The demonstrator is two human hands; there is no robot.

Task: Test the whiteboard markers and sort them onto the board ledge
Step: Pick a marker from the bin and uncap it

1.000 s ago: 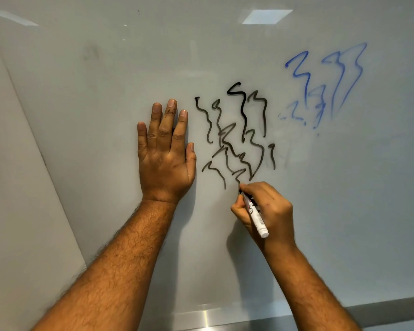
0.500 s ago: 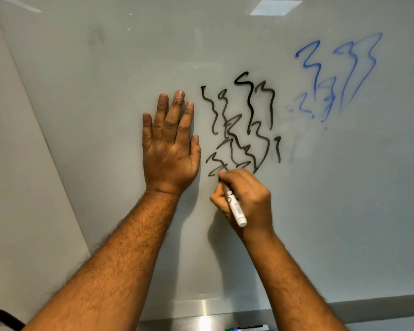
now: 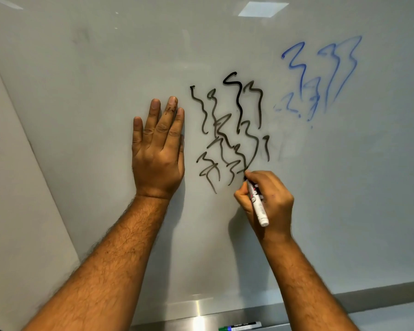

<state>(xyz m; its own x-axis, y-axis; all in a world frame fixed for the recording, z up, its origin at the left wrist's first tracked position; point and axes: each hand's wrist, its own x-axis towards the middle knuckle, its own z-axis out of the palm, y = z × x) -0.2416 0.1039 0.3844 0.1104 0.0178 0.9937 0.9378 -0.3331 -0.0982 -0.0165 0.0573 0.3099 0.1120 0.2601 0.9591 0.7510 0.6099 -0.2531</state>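
Marker in use: a white-barrelled whiteboard marker [image 3: 257, 203] with a black tip sits in the right hand [image 3: 268, 201], its tip against the whiteboard [image 3: 105, 68] at the lower right edge of the black squiggles [image 3: 227, 132].
Handling: judged light and rigid, with a smooth plastic barrel that could slip a little; the felt tip is the one soft part and should not be mashed.
Where to hold: on the barrel near the tip, as now, for control of the stroke; the far end sticks out free below the fingers.
Right hand: fingers and thumb curled round the barrel in a writing pinch, wrist bent, forearm rising from lower right.
Left hand [image 3: 158, 149]: flat on the board just left of the squiggles, fingers straight and close together, holding nothing.
Other marks: fainter blue squiggles [image 3: 320, 75] to the upper right.
Ledge [image 3: 380, 292]: runs along the board's foot; a second marker [image 3: 240, 327] with green and blue ends lies on it at the bottom edge.
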